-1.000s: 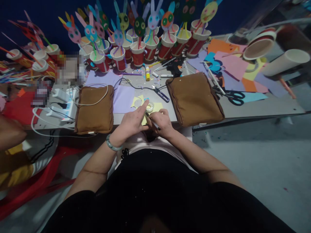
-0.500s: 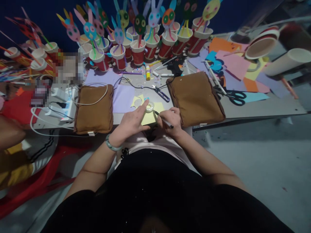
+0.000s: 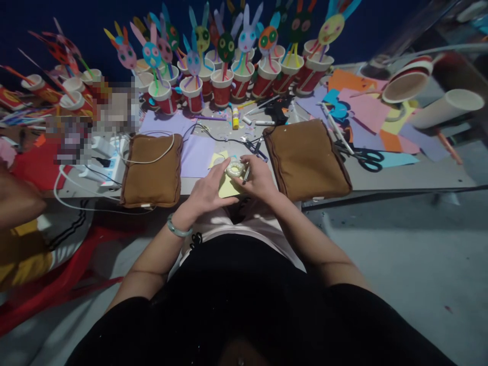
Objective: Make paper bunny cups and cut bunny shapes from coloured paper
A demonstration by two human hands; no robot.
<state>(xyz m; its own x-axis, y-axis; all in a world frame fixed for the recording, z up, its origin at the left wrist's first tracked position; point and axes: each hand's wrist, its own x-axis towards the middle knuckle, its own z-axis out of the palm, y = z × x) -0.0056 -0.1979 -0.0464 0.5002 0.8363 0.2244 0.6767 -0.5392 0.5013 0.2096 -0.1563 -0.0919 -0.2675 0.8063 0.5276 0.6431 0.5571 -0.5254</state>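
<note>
A clear roll of tape (image 3: 235,169) lies on a sheet of yellow paper (image 3: 229,189) at the table's front edge. My left hand (image 3: 208,192) rests on the paper with fingers stretched and thumb spread, its fingertips against the roll's left side. On the other side, my right hand (image 3: 261,179) curls its fingers and thumb around the roll's right edge. A pen (image 3: 246,176) is tucked in that hand, pointing upward. Part of the paper is hidden under my hands. Behind the roll lies a cut yellow scrap (image 3: 218,157).
Brown cushions lie on the left (image 3: 152,170) and right (image 3: 308,160). Behind stand red paper cups (image 3: 221,91) with rabbit-faced figures. A glue stick (image 3: 235,119), a dark craft knife (image 3: 256,149), scissors (image 3: 368,158) and a power strip (image 3: 114,168) are around. Another person's arm (image 3: 19,203) is at left.
My right hand has moved up and left onto the tape roll. The pen has swung from slanting down at the paper to pointing upward. My left hand stays beside the roll.
</note>
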